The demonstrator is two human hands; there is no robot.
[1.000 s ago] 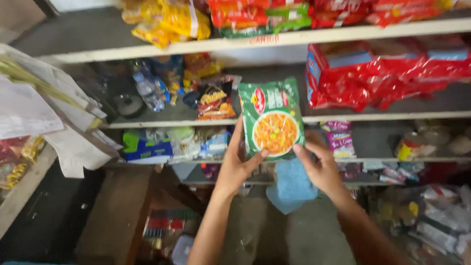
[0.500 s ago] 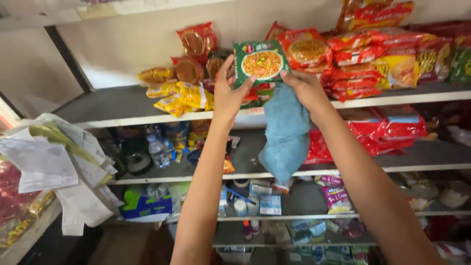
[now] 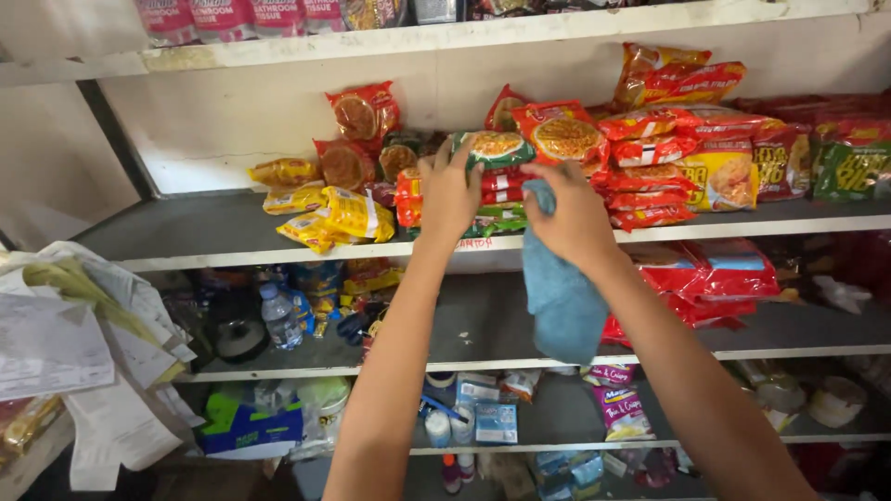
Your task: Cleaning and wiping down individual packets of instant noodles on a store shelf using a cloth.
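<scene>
We record both arms raised from the lower edge of the view and extended up and forward to the second shelf (image 3: 232,250) from the top, forearms converging slightly toward the middle.

The left hand (image 3: 448,193) is seen from its back, wrist straight, fingers pointing upward. Its fingers are closed on the left end of a green noodle packet (image 3: 497,148), which lies flat on top of a stack of like packets (image 3: 492,199) on that shelf. The packet rests on the stack, level, with its printed face toward us.

The right hand (image 3: 574,215) is also seen from its back, just beside the packet's right end and near a red noodle packet (image 3: 564,134) that leans behind it. Its fingers are curled shut over a blue cloth (image 3: 560,288); the cloth is bunched in the fist and its free length hangs down in front of the shelf edge, over the shelf below. Whether the fingertips of this hand also touch the green packet, we cannot tell: the cloth and knuckles hide them.

Around the stack we note yellow snack bags (image 3: 339,215) to the left, round orange-red packs (image 3: 357,116) standing behind them, and red and yellow packets piled to the right. On the shelf below stands a clear water bottle (image 3: 277,315). Loose papers (image 3: 65,343) hang at the far left.
</scene>
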